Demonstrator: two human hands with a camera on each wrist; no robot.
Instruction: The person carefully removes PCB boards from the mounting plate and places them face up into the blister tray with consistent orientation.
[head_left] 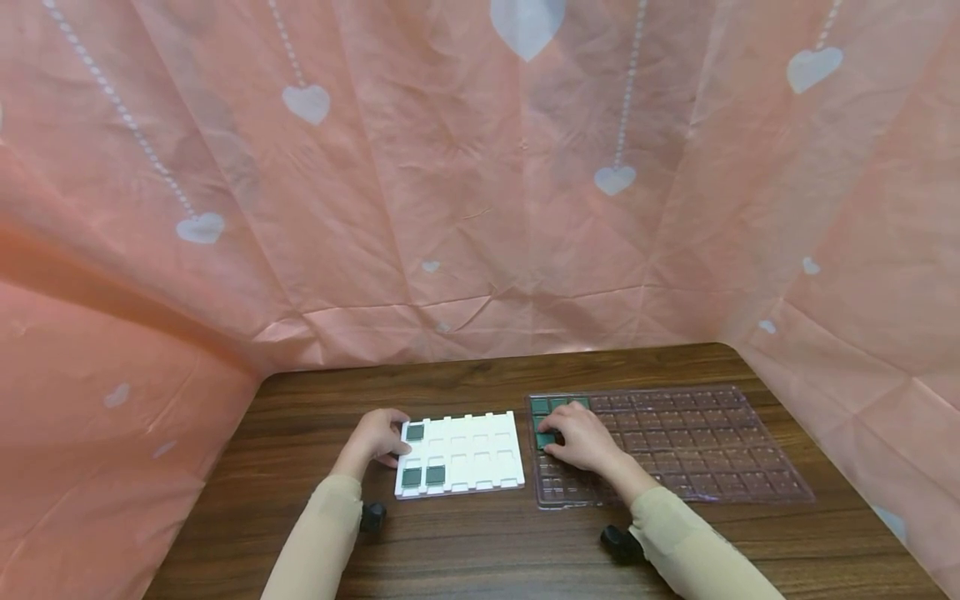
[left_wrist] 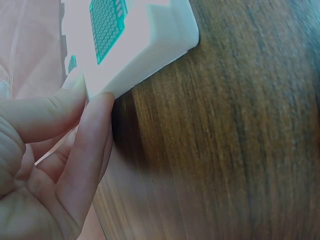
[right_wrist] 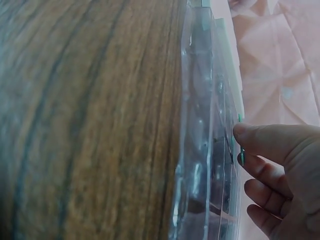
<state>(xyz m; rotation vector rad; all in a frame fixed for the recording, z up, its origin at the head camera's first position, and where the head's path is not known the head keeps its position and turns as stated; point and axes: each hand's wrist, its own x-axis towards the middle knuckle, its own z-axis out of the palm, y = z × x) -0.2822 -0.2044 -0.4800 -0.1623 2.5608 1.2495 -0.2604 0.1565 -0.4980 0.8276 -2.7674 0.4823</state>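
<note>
My left hand (head_left: pixel 375 437) holds the left edge of a white compartment tray (head_left: pixel 459 427), thumb on top and fingers at its side. Three square green chips (head_left: pixel 436 475) sit in that tray's left part; close up, one chip (left_wrist: pixel 107 27) shows rows of small round pads. Over the left end of a clear plastic tray (head_left: pixel 697 442), my right hand (head_left: pixel 581 437) pinches a small green chip (right_wrist: pixel 242 155) between thumb and index finger. More green chips (head_left: pixel 540 406) lie in the clear tray's far left pockets, partly covered by the hand.
Both trays lie on a dark wood-grain table (head_left: pixel 465 550), side by side with a narrow gap. A pink curtain (head_left: pixel 480 208) with white hearts hangs behind and at both sides. Black wrist devices (head_left: pixel 621 543) sit under the forearms.
</note>
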